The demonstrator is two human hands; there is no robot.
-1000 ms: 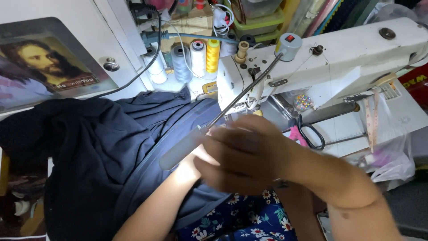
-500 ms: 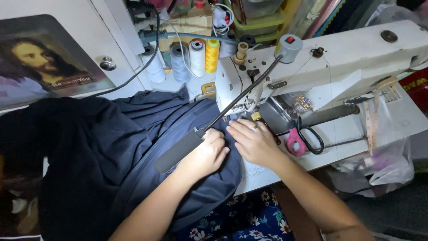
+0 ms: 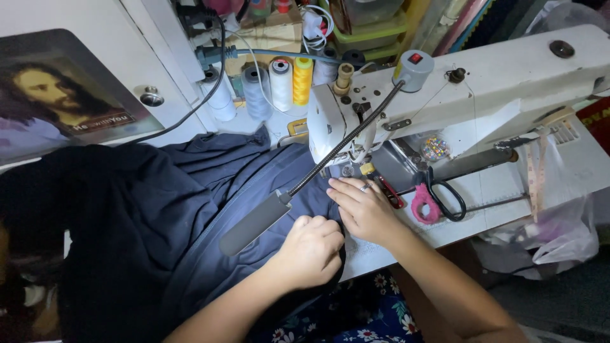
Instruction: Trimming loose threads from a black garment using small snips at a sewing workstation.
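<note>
Navy fabric (image 3: 159, 222): left hand (image 3: 311, 251) fisted gripping it, right hand (image 3: 362, 206) flat.

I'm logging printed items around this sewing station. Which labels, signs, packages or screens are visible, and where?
Framed picture: far left, leaning on the white cabinet, dark rectangle with a small caption strip.
Plastic bag: right, hanging below the sewing machine, translucent whitish, crumpled.
No screens visible.

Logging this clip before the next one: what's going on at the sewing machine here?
A person is working dark blue fabric at a white sewing machine. The right hand lies flat on the cloth just in front of the needle area, fingers spread. The left hand is closed, bunching the fabric nearer the table edge. A gooseneck lamp hangs over the cloth; black-handled scissors lie to the right.
</note>
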